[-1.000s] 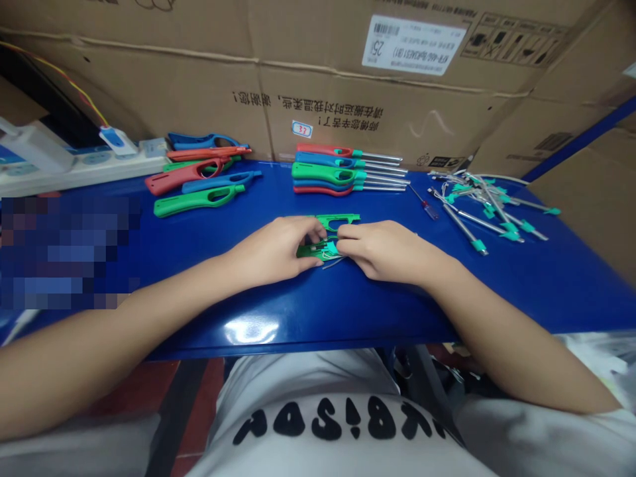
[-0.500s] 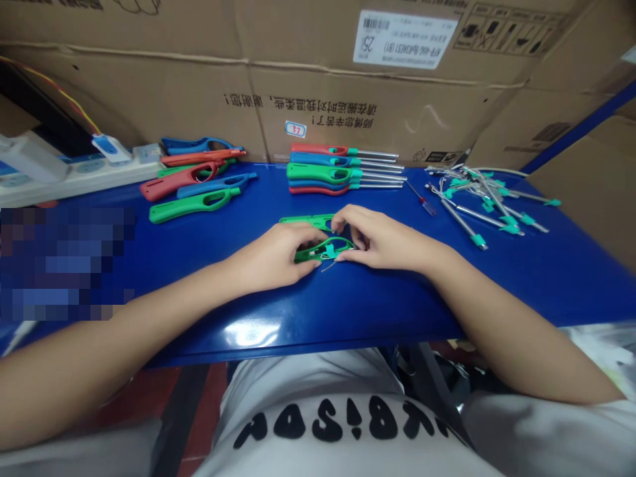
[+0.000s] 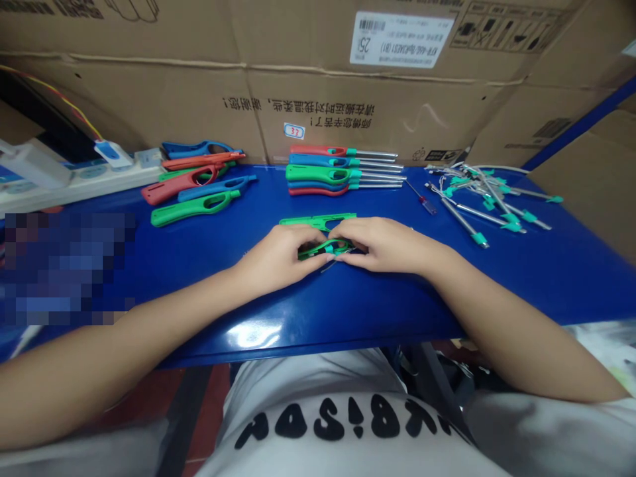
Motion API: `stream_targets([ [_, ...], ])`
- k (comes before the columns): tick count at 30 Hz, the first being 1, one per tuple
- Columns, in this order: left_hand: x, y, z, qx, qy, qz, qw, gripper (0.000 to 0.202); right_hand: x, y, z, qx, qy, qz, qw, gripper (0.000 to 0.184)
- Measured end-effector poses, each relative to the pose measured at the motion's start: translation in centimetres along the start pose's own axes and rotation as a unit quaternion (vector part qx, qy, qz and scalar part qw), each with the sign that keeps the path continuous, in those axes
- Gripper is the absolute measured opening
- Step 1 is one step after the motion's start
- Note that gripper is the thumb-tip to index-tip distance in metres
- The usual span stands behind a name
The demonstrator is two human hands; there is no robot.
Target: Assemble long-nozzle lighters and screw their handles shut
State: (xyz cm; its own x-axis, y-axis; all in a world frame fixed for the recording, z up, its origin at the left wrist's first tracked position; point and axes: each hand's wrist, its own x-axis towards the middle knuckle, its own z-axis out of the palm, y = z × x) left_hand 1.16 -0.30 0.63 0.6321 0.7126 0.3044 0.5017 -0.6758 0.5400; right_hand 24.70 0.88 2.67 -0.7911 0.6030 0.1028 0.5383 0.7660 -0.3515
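Looking down from the head camera: both hands meet at the middle of the blue table (image 3: 348, 311), not far from its front edge. Left hand (image 3: 275, 257) and right hand (image 3: 387, 245) are drawn together, fingertips pinching a green handle shell (image 3: 324, 248) from either end. The shell sits low over the tabletop, long axis running left to right, and a teal part shows inside it between the fingers. Cannot tell whether it rests on the surface or is raised slightly. A thin wire (image 3: 328, 266) pokes out beneath it toward the front edge.

A second green shell (image 3: 318, 220) lies flat just behind the fingertips; contact with it is unclear.

Rear left: loose pile of empty shells (image 3: 196, 182) in red, blue and green. Rear centre: tidy stack of lighters (image 3: 342, 171), metal tubes pointing right. Rear right: heap of metal tubes (image 3: 489, 199) with teal ends. A small screwdriver (image 3: 422, 197) lies between stack and heap. A white power strip (image 3: 74, 182) sits at the far left edge. Cardboard boxes (image 3: 199, 86) stand as a wall behind the table.
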Motion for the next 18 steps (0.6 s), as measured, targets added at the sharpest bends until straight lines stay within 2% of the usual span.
stream_targets([
  [8,-0.07,-0.19,0.36,-0.011,0.018,0.004,1.000,0.012,0.00,-0.49,-0.26,-0.035,-0.015,0.009,0.999,0.020],
  [18,-0.05,-0.08,-0.10,0.000,0.019,0.002,1.000,0.017,-0.10,-0.31,-0.31,-0.019,-0.016,0.015,1.000,0.021],
])
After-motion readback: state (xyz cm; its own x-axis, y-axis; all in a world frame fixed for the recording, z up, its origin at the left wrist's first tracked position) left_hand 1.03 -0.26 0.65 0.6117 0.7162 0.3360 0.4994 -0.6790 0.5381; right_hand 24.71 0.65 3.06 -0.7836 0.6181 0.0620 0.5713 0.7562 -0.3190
